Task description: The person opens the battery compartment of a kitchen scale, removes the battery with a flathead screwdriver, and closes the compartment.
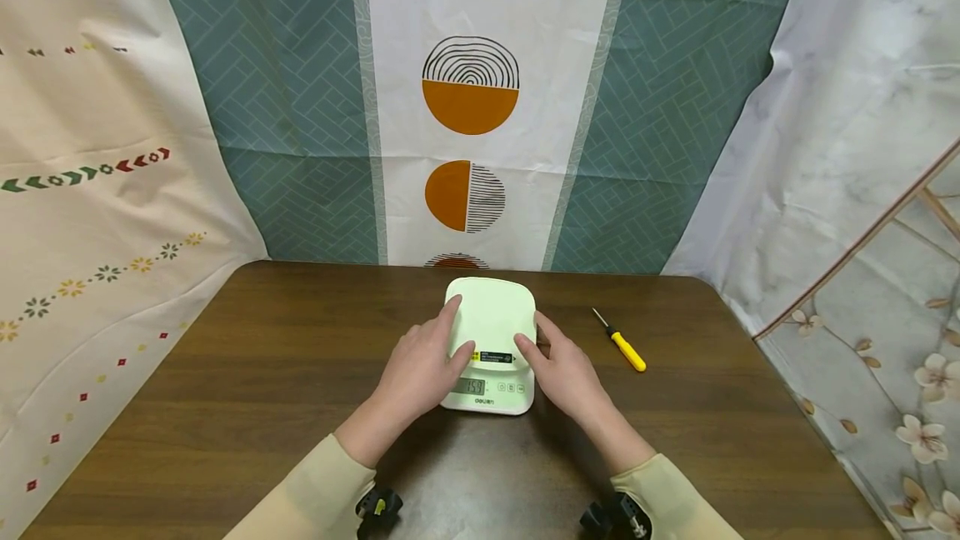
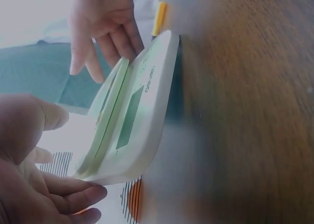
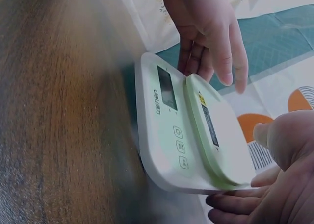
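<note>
A white-green digital kitchen scale point(image 1: 491, 319) lies flat on the brown table, with its display and buttons facing me. Digits show on the display point(image 1: 470, 387), too small to read surely. My left hand point(image 1: 420, 365) is at the scale's left side, its fingers along the edge and its thumb over the platform. On the opposite side, my right hand point(image 1: 564, 369) has its fingers against the edge. In the right wrist view, the right thumb point(image 3: 262, 134) hovers above the platform point(image 3: 230, 136), apart from it. Neither hand curls round the scale.
A screwdriver point(image 1: 628, 350) with a yellow handle lies right of the scale, its tip pointing away. The wooden table point(image 1: 225, 407) ends at patterned cloth hangings point(image 1: 480, 148) behind and on both sides. A dark camera mount is on each wrist.
</note>
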### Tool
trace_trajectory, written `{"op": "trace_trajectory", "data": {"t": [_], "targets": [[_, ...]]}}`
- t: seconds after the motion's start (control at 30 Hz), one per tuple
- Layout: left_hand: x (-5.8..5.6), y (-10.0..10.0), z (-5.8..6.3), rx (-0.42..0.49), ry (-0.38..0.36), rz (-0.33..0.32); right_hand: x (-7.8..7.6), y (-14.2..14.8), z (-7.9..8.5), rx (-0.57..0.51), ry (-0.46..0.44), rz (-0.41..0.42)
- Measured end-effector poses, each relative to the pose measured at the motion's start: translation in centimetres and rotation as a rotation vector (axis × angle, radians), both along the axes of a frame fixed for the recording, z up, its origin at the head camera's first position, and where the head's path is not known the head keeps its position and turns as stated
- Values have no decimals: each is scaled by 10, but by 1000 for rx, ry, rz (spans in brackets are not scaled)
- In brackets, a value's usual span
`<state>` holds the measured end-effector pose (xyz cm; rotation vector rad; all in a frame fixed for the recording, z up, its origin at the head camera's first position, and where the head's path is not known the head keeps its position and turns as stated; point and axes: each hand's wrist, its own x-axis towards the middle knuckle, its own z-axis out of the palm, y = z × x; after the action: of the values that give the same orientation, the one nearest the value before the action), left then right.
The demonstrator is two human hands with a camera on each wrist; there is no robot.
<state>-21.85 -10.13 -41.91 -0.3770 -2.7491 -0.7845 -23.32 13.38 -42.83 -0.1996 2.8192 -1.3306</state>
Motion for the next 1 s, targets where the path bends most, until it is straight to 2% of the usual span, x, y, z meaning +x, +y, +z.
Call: {"op": "trace_trajectory", "data": {"t": [0.3, 0.63, 0.87, 1.0], "targets": [[3, 1, 4, 68, 36, 13, 2, 0, 6, -70, 28, -54], [2, 2, 13, 119, 52, 27, 3, 0, 9, -192, 51, -63], [0, 1, 13, 111, 4, 22, 3, 0, 8, -173, 44, -75], [0, 1, 11, 111, 11, 16, 3, 0, 9, -167, 51, -70]]}}
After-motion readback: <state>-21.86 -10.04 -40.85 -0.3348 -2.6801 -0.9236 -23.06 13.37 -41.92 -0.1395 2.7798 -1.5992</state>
